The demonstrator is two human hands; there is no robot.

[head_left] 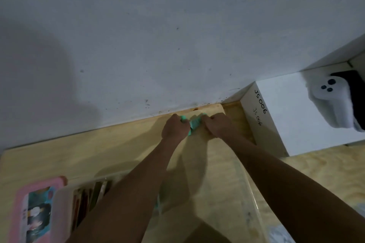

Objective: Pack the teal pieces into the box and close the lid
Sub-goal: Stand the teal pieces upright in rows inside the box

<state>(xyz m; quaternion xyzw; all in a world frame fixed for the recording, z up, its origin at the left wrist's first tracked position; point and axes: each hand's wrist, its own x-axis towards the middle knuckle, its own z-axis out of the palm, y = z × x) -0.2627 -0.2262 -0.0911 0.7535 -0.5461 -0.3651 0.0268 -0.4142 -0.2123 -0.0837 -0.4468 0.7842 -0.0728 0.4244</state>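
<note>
Teal pieces [194, 124] lie bunched at the far edge of the wooden table [98, 153], close to the wall. My left hand [174, 129] and my right hand [219, 125] are both closed on them, one at each side, so most of the teal is hidden. At the lower left a box [63, 211] with pale walls holds several dark upright items. A pink lid [21, 209] with a picture lies beside it. A sliver of teal [158, 205] shows under my left forearm.
A white carton [286, 116] with handwriting stands at the right, with a white controller [329, 102] pictured on top. A grey marked wall [158, 45] runs right behind the table. A clear plastic sheet edge [250, 189] lies under my right forearm.
</note>
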